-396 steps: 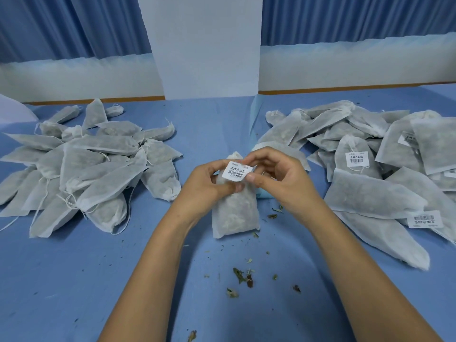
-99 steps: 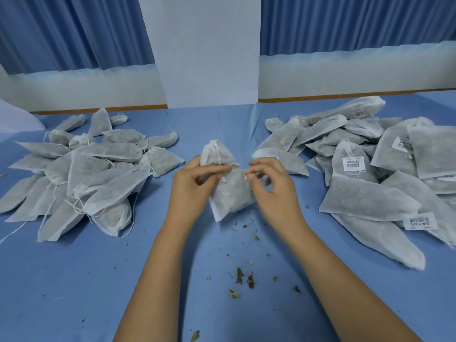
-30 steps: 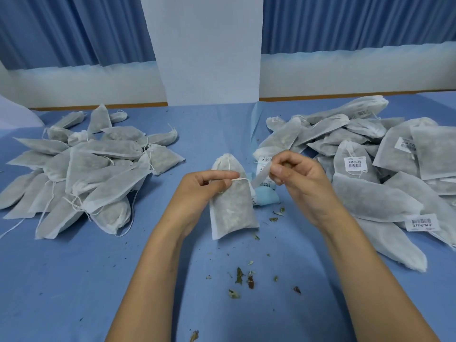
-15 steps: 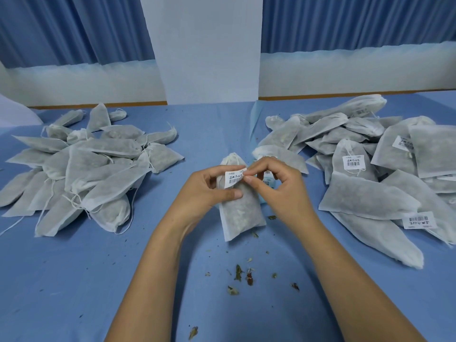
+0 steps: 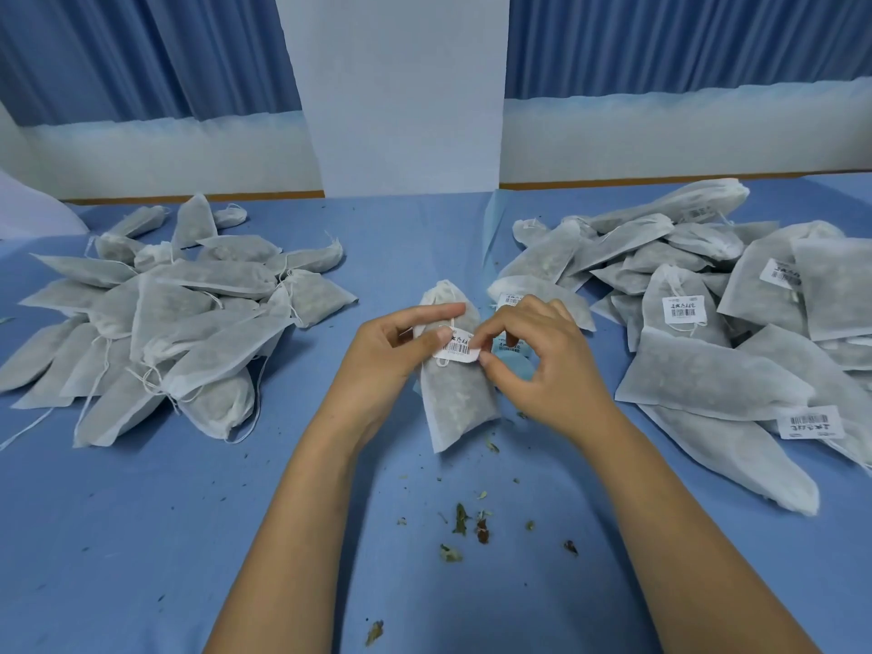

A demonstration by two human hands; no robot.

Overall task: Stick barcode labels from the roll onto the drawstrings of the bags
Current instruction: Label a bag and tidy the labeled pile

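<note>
Barcode label (image 5: 456, 347) — pinched between left hand (image 5: 391, 358) and right hand (image 5: 542, 365) fingers (both closed on it) — atop the bag (image 5: 457, 398).

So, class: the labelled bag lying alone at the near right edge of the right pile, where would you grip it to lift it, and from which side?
Probably by the near tapered end of that bag, coming from the front right. That end juts free onto the blue table, while its far end is tucked under other bags in the right pile.

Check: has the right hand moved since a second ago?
Yes. The right hand came back left from beside the labelled pile to the bag, now pinching the barcode label with the left hand.
</note>
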